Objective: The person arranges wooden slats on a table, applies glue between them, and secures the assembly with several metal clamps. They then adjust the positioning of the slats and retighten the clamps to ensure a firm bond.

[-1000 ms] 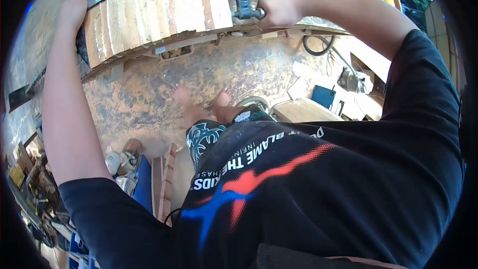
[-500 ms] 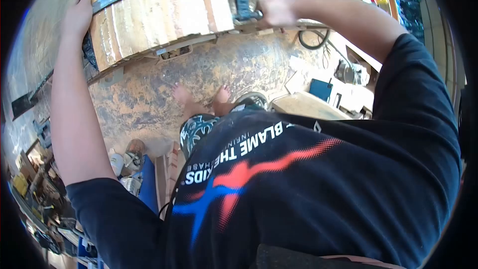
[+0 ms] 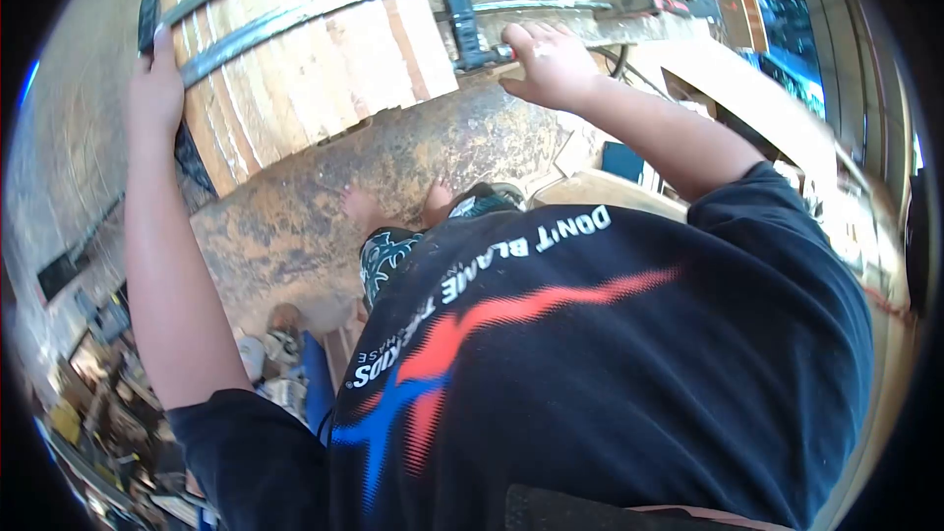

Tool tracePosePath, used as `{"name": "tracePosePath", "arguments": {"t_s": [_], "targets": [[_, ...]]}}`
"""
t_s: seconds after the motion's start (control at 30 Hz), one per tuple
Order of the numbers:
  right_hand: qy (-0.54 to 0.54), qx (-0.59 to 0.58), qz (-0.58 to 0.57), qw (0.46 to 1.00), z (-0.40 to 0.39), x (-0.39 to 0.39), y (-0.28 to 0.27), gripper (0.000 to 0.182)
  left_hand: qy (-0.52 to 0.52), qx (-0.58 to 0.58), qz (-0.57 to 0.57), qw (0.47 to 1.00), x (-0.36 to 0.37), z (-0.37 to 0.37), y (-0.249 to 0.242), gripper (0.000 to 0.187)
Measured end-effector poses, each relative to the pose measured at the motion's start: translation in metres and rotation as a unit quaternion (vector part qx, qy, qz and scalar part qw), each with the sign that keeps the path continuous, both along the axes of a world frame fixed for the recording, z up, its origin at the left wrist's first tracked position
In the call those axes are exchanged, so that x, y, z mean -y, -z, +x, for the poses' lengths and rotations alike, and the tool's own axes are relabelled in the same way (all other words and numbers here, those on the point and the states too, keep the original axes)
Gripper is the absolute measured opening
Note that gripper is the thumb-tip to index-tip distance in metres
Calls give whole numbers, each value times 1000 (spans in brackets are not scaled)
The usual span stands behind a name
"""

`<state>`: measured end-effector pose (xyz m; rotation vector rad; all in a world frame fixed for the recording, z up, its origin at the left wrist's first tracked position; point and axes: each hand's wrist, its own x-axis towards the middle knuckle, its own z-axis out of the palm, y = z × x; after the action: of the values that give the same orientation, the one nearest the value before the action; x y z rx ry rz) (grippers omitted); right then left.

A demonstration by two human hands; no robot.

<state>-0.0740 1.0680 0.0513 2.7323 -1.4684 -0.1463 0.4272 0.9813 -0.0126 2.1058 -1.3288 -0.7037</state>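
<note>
Wooden panel [image 3: 324, 59] under bar clamp [image 3: 457, 10]

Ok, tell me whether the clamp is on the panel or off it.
On: the clamp spans the wood panel, right hand at its handle.

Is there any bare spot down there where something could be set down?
The stained floor is bare between the clamped wooden panel and the bare feet. It is crowded left of the legs, by the blue board, and on the right around the blue case.
</note>
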Motion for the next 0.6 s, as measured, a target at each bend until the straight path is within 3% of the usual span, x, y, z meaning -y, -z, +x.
{"name": "tracePosePath", "arguments": {"t_s": [0.07,0.17,0.3,0.4,0.5,0.53,0.57,0.6], "targets": [[120,-83,105,984,16,9,0,31,11,6,-3,1000,-8,-9,-16,81],[161,-143,208,954,27,22,-15,29,17,15,4,1000,-10,-13,-24,77],[66,-140,302,941,24,46,-25,28,4,53,19,998,-12,-20,-31,75],[-13,-177,401,899,19,73,-16,26,-14,68,8,998,-13,-24,-31,75],[-27,-118,398,909,12,71,-10,20,-30,121,2,992,-23,-30,-38,69],[-75,-161,397,900,2,73,8,20,-32,150,-25,988,-23,-31,-41,65],[-73,-92,361,925,-10,70,16,21,-58,114,-44,991,-27,-32,-42,57],[28,-76,348,934,4,52,-30,21,-82,141,-187,969,-37,-41,-40,48]]}}
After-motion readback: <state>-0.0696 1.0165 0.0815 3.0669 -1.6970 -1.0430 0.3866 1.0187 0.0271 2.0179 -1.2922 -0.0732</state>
